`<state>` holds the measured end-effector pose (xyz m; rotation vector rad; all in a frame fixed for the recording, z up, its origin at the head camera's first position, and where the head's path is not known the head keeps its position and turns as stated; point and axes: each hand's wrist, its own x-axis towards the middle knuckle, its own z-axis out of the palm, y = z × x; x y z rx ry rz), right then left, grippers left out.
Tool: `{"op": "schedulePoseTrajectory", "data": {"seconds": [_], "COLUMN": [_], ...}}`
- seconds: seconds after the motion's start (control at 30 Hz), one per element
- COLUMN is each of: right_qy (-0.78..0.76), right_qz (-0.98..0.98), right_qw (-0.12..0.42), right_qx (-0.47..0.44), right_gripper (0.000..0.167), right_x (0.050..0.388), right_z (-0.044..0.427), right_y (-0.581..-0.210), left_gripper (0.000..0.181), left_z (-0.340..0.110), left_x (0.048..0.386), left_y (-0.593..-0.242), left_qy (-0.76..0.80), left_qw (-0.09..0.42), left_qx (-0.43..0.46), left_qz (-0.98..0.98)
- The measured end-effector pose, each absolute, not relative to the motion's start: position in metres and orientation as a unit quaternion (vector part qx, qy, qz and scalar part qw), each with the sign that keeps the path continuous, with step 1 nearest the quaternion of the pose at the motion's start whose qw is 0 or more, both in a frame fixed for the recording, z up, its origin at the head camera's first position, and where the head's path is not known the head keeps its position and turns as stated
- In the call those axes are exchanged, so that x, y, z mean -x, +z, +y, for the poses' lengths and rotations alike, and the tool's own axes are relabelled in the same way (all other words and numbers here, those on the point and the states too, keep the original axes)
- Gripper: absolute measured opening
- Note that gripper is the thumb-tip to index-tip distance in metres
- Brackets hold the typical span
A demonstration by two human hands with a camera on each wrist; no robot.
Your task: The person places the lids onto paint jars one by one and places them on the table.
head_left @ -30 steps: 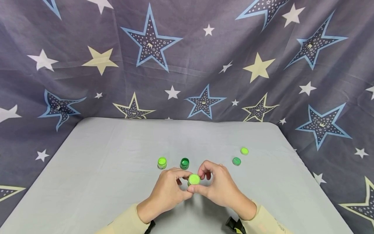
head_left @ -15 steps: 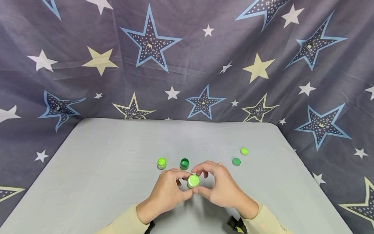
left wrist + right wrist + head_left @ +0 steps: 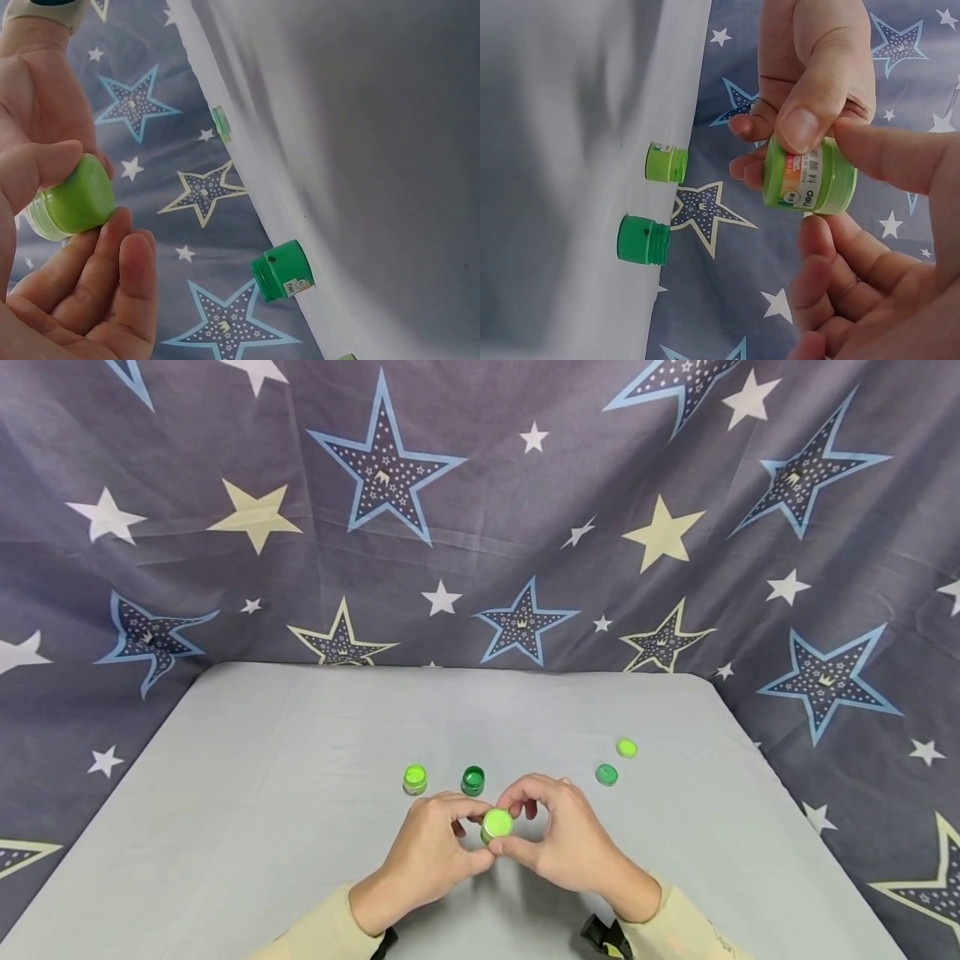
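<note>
On my head feed, the light green jar sits just below the centre of the frame, lid toward the camera, between the person's left hand and right hand. I see the left thumb and index finger pinching it from its left side, and the right thumb touching its lower right edge.

My right wrist feed shows the grip better: the left thumb presses across the labelled body, other left fingers showing behind it, while the right thumb and fingertips pinch the paler lid from above and below. On my left wrist feed the jar lies at the left edge of the frame, left thumb over its top and left fingertips against its underside.

Back on the head feed, an uncapped lime jar and an uncapped dark green jar stand above the left hand, on the pale table cover. A dark green lid and a lime lid lie right of centre, near each other.
</note>
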<state>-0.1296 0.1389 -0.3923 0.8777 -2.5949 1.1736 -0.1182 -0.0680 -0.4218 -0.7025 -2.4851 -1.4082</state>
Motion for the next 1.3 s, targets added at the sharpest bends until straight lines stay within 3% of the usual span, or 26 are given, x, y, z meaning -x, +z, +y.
{"op": "schedulePoseTrajectory", "data": {"seconds": [0.73, 1.07, 1.3], "right_qy": [0.386, 0.388, 0.393], "right_qz": [-0.887, -0.854, -0.848], "right_qw": [0.079, 0.108, 0.093], "right_qx": [-0.24, -0.328, -0.343], "right_gripper": [0.045, 0.049, 0.049], "right_x": [0.1255, 0.1296, 0.13], "right_z": [0.1337, 0.1395, 0.1392], "right_y": [-0.3958, -0.3963, -0.3943], "left_gripper": [0.033, 0.034, 0.029], "left_z": [-0.0679, -0.0683, -0.0672], "left_x": [0.1177, 0.118, 0.1181], "left_y": [-0.4213, -0.4219, -0.4221], "left_qy": [-0.475, -0.477, -0.472], "left_qw": [0.099, 0.104, 0.108], "left_qx": [0.235, 0.243, 0.242], "left_qz": [-0.842, -0.838, -0.841]}}
